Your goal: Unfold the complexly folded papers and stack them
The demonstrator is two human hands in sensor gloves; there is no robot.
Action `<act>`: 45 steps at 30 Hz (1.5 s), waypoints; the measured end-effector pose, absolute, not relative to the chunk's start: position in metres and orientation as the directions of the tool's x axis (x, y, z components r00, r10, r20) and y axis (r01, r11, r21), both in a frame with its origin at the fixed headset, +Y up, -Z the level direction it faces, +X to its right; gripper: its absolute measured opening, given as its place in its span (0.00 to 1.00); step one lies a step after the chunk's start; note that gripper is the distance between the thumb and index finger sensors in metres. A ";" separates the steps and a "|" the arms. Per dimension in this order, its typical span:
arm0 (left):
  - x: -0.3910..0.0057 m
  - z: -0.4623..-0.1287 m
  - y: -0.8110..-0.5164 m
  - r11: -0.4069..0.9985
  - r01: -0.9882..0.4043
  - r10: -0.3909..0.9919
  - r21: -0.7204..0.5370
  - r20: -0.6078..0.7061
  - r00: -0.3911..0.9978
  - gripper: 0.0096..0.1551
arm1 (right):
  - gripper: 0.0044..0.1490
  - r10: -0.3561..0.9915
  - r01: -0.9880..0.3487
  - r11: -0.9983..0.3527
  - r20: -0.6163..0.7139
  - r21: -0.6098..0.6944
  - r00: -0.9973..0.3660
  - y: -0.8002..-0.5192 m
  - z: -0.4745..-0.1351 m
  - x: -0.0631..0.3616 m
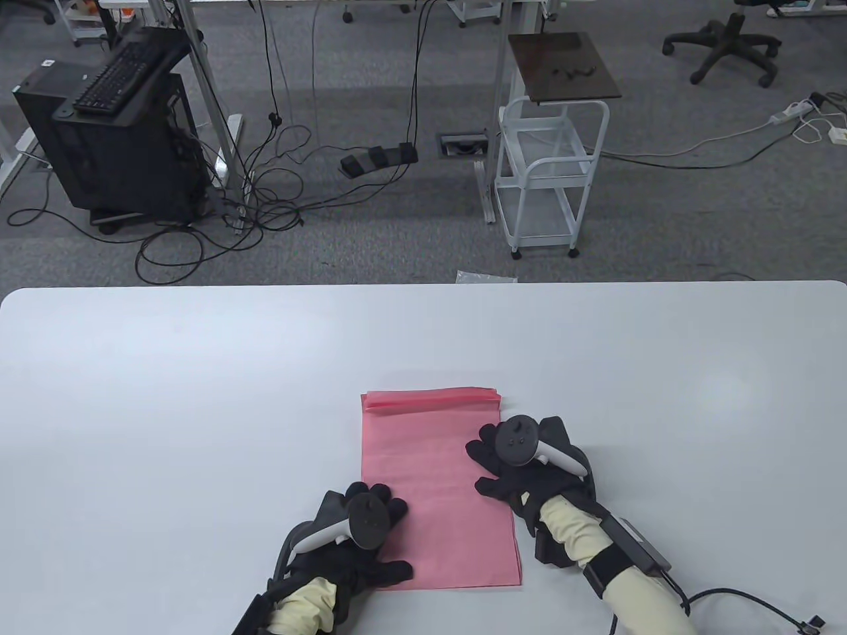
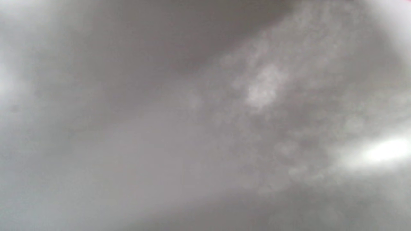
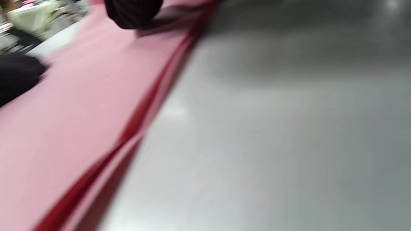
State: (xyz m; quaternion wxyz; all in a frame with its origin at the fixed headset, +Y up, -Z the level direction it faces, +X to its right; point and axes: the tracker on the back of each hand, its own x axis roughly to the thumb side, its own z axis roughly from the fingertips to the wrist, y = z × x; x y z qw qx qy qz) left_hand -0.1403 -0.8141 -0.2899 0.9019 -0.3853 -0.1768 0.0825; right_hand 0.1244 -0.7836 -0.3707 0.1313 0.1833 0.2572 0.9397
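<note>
Near the table's (image 1: pixel 198 370) front edge, pink paper (image 1: pixel 430 476) lying long axis near-to-far. Left hand (image 1: pixel 357 536) pressing flat on near-left corner, right hand (image 1: pixel 523 463) spread flat at right edge, nearer the far folded strip (image 1: pixel 430 399).

Table view bright and sharp, left wrist view fully blurred, right wrist view motion-smeared

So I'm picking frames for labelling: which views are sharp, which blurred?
Table view: sharp, evenly lit, the pink paper and both hands clear. Left wrist view: wholly out of focus, grey haze with a glare patch at right. Right wrist view: motion-blurred, though the paper's edge still reads.
</note>
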 end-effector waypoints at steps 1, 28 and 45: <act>-0.140 -0.290 -0.814 0.689 -0.013 0.286 -0.725 0.255 0.924 0.56 | 0.42 0.374 -0.128 -0.822 0.357 0.554 -0.856 -0.782 -0.360 0.112; -0.140 -0.290 -0.814 0.687 -0.012 0.286 -0.726 0.255 0.924 0.57 | 0.40 0.505 -0.474 -0.672 -0.116 0.569 -0.855 -0.786 -0.463 0.114; -0.139 -0.290 -0.812 0.700 -0.028 0.278 -0.714 0.236 0.931 0.56 | 0.50 0.273 0.006 -0.745 0.313 0.667 -0.910 -0.800 -0.301 0.131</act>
